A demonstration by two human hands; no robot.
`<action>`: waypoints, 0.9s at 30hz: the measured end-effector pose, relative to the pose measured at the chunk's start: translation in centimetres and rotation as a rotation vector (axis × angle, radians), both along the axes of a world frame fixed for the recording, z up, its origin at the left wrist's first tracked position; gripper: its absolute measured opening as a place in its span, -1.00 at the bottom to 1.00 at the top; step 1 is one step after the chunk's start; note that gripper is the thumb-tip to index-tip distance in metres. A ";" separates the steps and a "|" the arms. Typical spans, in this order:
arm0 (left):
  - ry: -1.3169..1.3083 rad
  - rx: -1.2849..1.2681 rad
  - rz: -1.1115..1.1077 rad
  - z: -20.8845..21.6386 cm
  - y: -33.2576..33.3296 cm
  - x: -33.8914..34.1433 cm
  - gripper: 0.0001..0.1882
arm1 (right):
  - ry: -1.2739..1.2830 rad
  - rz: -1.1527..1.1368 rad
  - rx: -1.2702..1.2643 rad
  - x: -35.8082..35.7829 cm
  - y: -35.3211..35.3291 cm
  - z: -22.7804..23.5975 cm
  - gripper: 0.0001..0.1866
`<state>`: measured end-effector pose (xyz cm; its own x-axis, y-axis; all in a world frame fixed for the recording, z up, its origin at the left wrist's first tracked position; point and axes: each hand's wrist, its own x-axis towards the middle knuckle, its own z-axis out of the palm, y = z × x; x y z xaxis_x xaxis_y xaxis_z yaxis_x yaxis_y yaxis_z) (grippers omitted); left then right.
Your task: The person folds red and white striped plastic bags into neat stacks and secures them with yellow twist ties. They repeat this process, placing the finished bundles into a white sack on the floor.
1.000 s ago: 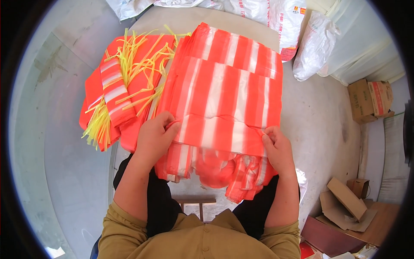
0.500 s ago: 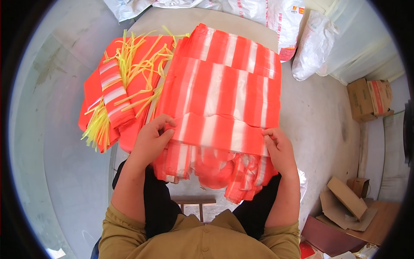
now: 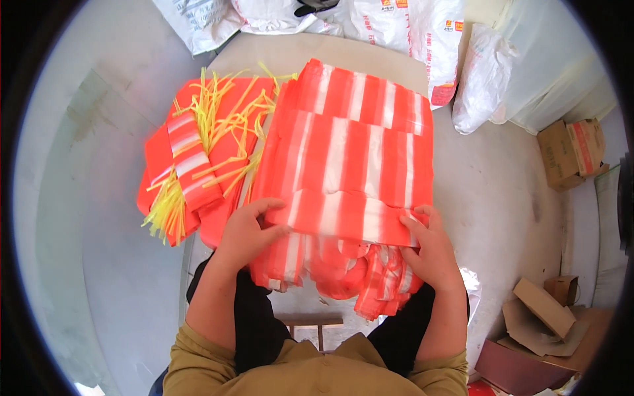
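A thick stack of red-and-white striped plastic bags (image 3: 353,155) lies in front of me, its layers overlapping in steps. A folded strip runs across the near part of the top bag. My left hand (image 3: 254,228) rests at the left end of this strip, thumb and forefinger apart. At the right end lies my right hand (image 3: 428,241), fingertips on the plastic and thumb spread away from them. Below the strip, crumpled bag ends (image 3: 383,277) hang over the near edge toward my lap.
To the left, a striped bundle (image 3: 191,158) and yellow plastic ties (image 3: 221,119) lie on flat red bags (image 3: 157,152). White sacks (image 3: 485,76) stand at the back. Cardboard boxes (image 3: 569,152) are on the right, with an opened carton (image 3: 541,317) lower down.
Both hands have loosened from a pinch on the strip's ends, thumbs now apart from fingers. The whole view has shifted, so everything appears slightly lower and to the right.
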<state>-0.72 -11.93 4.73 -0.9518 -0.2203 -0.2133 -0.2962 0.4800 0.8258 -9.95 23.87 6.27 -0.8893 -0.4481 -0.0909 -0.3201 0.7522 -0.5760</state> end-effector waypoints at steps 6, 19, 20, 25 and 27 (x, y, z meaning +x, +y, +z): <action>0.162 -0.159 -0.039 0.3 0.7 0.8 -0.50 | 0.180 0.048 0.020 -0.2 0.9 -0.9 -0.46; 0.312 -0.521 -0.139 -0.3 1.2 0.6 -0.52 | 0.297 0.089 0.078 -0.3 2.1 -2.6 -0.39; 0.314 -0.538 -0.139 -0.2 1.2 0.7 -0.54 | 0.333 0.102 0.074 -0.2 2.1 -2.6 -0.39; 0.343 -0.530 -0.127 -0.8 0.8 0.7 -0.63 | 0.348 0.125 0.023 -0.2 2.1 -1.8 -0.38; 0.303 -0.511 -0.116 -0.7 0.6 0.8 -0.65 | 0.338 0.141 -0.017 -0.4 2.1 -1.6 -0.38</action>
<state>0.04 -11.35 4.01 -0.9776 -0.1150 0.1760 -0.0064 0.8529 0.5220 -10.33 25.92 4.66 -0.7971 -0.5675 0.2064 -0.5946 0.6781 -0.4319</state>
